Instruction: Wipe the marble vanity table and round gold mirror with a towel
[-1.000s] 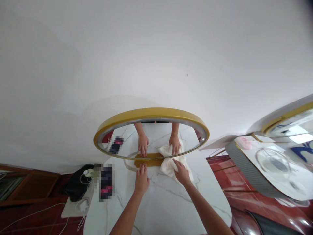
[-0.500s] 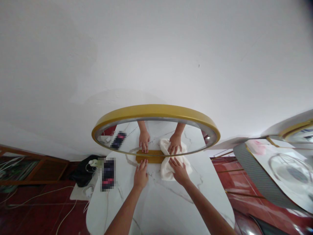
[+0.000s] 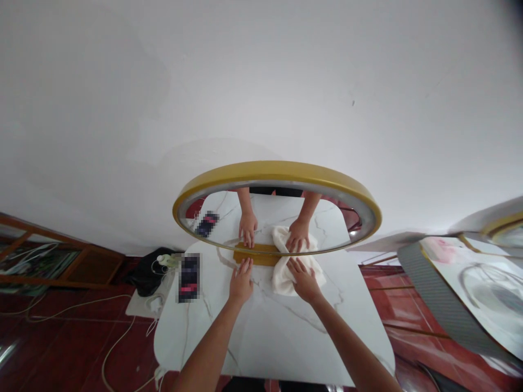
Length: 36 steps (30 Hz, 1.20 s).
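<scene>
A round mirror with a gold rim (image 3: 281, 170) stands on a gold base (image 3: 258, 258) near the wall. My left hand (image 3: 242, 282) rests its outstretched fingertips on the left front part of this base. A crumpled white cloth (image 3: 281, 279) lies at the base's right end, partly over it. Flat on the cloth is my right hand (image 3: 304, 281), fingers spread and pressing down. Both hands, the cloth and the base are reflected in the mirror glass (image 3: 269, 218). The palms' undersides are hidden.
The white marbled table (image 3: 286, 348) holds a blurred-out dark item (image 3: 189, 277) at left. Beside the table are a black bag (image 3: 145, 275), cables and a power strip. On the right stands another table (image 3: 445, 305) with a gold-rimmed mirror (image 3: 506, 226).
The view has shifted, so the scene sits slightly right and higher, and the table's front edge now shows. Both hands keep nearly the same places on the base and cloth.
</scene>
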### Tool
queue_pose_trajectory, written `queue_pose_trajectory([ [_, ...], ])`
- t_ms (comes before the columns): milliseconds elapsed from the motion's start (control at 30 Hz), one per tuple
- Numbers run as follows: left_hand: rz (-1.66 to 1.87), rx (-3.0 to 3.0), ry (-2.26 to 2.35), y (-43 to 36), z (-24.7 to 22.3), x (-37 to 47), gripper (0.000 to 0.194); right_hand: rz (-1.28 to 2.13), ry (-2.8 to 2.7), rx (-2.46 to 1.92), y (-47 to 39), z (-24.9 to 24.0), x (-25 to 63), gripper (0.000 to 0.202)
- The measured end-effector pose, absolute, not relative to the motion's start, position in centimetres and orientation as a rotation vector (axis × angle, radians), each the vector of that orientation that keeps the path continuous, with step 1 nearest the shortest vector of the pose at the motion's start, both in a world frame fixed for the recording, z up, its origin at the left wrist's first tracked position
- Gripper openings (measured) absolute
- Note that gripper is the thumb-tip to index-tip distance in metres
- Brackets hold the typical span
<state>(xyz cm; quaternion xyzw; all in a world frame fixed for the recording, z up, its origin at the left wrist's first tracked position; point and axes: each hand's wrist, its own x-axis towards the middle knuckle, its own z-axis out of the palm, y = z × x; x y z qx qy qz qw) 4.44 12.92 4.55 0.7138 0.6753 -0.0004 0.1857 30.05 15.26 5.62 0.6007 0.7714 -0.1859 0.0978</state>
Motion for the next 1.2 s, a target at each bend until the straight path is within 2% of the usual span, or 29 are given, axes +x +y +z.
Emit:
queue_pose_trajectory([
  [567,0.001,2.034,1.845,13.3,5.2,4.0,0.080,-0.452,2.226,1.922,13.7,5.9,26.9,0.074],
  [767,0.067,2.058,1.862,13.3,5.6,2.7,0.067,-0.447,2.246,1.913,13.6,6.1,26.4,0.072],
  [900,0.076,2.055,1.894,12.9,5.6,0.7,0.069,-0.441,2.234,1.931,13.8,6.4,26.4,0.070],
  [1033,0.062,2.067,1.876,13.0,5.4,-0.2,0.073,-0.467,2.252,1.918,13.7,6.5,24.0,0.068],
  [1200,0.041,2.052,1.886,13.4,5.2,0.0,0.069,-0.522,2.249,1.921,13.6,6.5,19.5,0.066],
])
